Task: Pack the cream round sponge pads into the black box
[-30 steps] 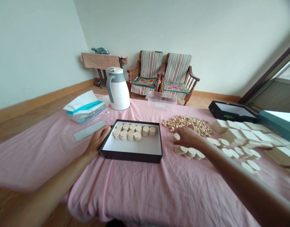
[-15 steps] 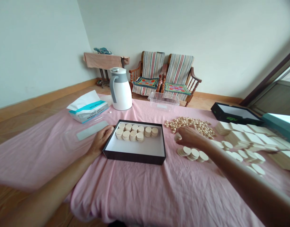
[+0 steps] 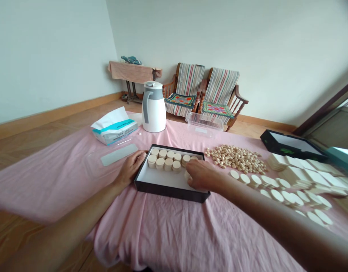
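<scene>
The pink cloth [image 3: 162, 234] is spread beneath everything, and the nearest work is at 12 o'clock. The left hand [image 3: 131, 168] is held open, its fingers laid against the left rim of a shallow black-rimmed tray [image 3: 170, 194] with a white floor. The right hand [image 3: 202, 175] is curled closed around a short stack of pale discs [image 3: 187, 175], which is partly hidden by the fingers and stands inside the tray at its right side. Further stacked discs [image 3: 165, 163] are ranked in two rows along the tray's far wall. At 2 o'clock, loose discs [image 3: 276, 195] are laid out beyond the tray, with pale rectangular pieces [image 3: 297, 175] stacked farther out. A heap of small round pieces [image 3: 236, 159] is placed at 1 o'clock. Farther off, a white thermal jug [image 3: 153, 109] and a tissue pack [image 3: 114, 126] are stood at 11 o'clock, with a clear plastic tub [image 3: 203, 124] at 12 o'clock and two striped wooden armchairs [image 3: 208, 88] against the far wall.
</scene>
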`<action>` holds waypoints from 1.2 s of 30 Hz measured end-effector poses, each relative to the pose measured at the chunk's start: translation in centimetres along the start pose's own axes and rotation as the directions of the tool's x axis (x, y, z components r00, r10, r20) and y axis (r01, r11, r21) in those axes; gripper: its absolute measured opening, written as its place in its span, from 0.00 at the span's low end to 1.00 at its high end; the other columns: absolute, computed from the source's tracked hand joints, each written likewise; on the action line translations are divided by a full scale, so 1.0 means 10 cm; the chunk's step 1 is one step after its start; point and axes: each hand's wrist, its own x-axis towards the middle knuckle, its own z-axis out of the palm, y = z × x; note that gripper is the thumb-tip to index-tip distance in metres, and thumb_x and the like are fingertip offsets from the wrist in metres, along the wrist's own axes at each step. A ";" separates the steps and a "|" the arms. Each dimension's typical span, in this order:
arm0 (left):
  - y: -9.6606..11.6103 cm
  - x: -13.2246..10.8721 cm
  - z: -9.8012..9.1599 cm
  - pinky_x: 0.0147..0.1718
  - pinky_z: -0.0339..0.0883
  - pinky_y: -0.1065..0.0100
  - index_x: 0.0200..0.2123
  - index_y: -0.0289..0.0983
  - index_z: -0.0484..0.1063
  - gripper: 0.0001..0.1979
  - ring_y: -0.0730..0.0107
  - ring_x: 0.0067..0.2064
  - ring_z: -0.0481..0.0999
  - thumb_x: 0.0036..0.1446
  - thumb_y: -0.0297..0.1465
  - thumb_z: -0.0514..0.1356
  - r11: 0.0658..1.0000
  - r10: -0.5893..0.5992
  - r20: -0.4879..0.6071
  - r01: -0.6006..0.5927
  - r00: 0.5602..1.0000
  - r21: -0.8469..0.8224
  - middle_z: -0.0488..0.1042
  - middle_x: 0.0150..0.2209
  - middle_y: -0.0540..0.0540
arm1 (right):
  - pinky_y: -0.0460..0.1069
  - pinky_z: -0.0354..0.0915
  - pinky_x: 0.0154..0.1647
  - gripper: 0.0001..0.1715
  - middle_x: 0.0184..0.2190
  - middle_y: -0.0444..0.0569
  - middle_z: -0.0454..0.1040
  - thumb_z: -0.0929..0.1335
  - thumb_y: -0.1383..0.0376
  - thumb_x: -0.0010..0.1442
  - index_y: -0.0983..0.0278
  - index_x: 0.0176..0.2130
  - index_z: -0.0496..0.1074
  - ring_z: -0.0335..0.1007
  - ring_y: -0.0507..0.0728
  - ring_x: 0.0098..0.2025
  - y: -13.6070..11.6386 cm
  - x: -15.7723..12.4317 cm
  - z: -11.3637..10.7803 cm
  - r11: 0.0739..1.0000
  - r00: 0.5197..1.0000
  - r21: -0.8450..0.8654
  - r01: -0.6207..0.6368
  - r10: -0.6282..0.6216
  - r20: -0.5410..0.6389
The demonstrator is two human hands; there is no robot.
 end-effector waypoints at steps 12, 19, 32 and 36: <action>0.01 0.00 0.00 0.42 0.65 0.68 0.47 0.31 0.70 0.26 0.59 0.44 0.73 0.59 0.46 0.49 1.000 0.005 0.019 -0.005 1.000 0.005 0.75 0.45 0.41 | 0.50 0.64 0.41 0.13 0.41 0.60 0.74 0.64 0.73 0.50 0.70 0.38 0.72 0.71 0.61 0.42 -0.03 0.11 0.16 0.998 0.998 0.036 -0.049 0.048 0.040; 0.02 0.00 0.00 0.43 0.64 0.68 0.47 0.31 0.70 0.25 0.59 0.45 0.73 0.59 0.45 0.49 1.000 0.006 0.017 -0.006 1.000 -0.004 0.75 0.45 0.40 | 0.49 0.61 0.38 0.14 0.39 0.58 0.75 0.64 0.64 0.54 0.69 0.38 0.72 0.70 0.60 0.41 0.17 0.00 0.01 0.998 0.996 0.066 0.017 -0.011 -0.086; 0.01 0.00 0.00 0.41 0.65 0.69 0.47 0.32 0.70 0.25 0.60 0.43 0.73 0.59 0.46 0.48 1.000 0.004 0.018 -0.004 1.000 0.005 0.75 0.44 0.42 | 0.47 0.56 0.27 0.13 0.28 0.55 0.77 0.63 0.77 0.47 0.69 0.30 0.76 0.71 0.56 0.29 0.13 -0.19 -0.11 0.931 0.902 -0.079 0.357 -0.322 0.288; 0.01 0.00 0.01 0.40 0.65 0.69 0.47 0.32 0.70 0.25 0.60 0.43 0.73 0.59 0.45 0.49 1.000 -0.003 0.019 0.003 1.000 -0.002 0.75 0.44 0.42 | 0.48 0.57 0.28 0.14 0.30 0.57 0.77 0.63 0.76 0.47 0.70 0.32 0.76 0.72 0.58 0.31 0.11 -0.16 -0.11 0.935 0.909 -0.094 0.342 -0.304 0.286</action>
